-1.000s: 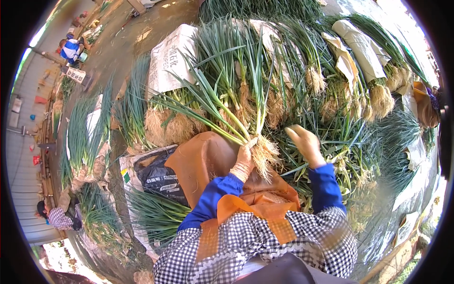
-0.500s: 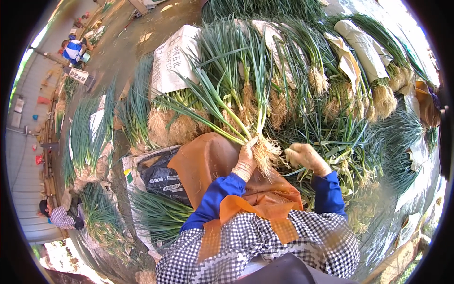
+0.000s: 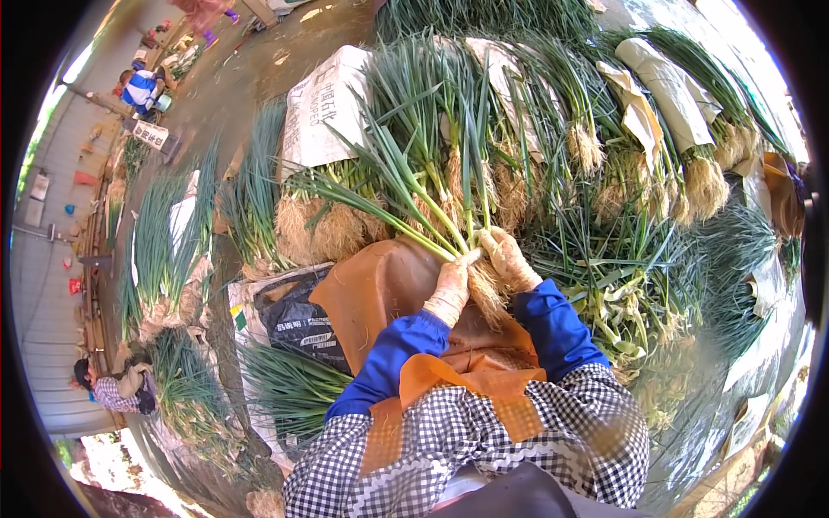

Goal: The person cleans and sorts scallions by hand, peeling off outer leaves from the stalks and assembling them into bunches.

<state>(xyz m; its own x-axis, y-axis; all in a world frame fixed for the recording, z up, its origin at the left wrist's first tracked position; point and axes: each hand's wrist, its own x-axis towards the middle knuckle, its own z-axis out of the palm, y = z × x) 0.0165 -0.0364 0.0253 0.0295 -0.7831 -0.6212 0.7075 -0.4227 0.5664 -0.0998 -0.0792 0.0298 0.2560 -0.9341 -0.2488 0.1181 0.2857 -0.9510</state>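
The left hand [image 3: 450,290] gripped a bunch of long green onions with pale stems and tan roots [image 3: 439,222] above a smooth brown lap cover [image 3: 367,281]; the right hand [image 3: 509,261] touched its base, though its hold was unclear. Beyond, a white woven sack [image 3: 328,112] partly covered similar bundles [image 3: 337,233].

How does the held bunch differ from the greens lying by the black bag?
The held bunch shows its stringy roots; the greens show none. The bunch splays apart; the greens lie densely packed. The left hand holds the bunch, with the right hand against it; neither touches the greens. Both are long-leaved and green.
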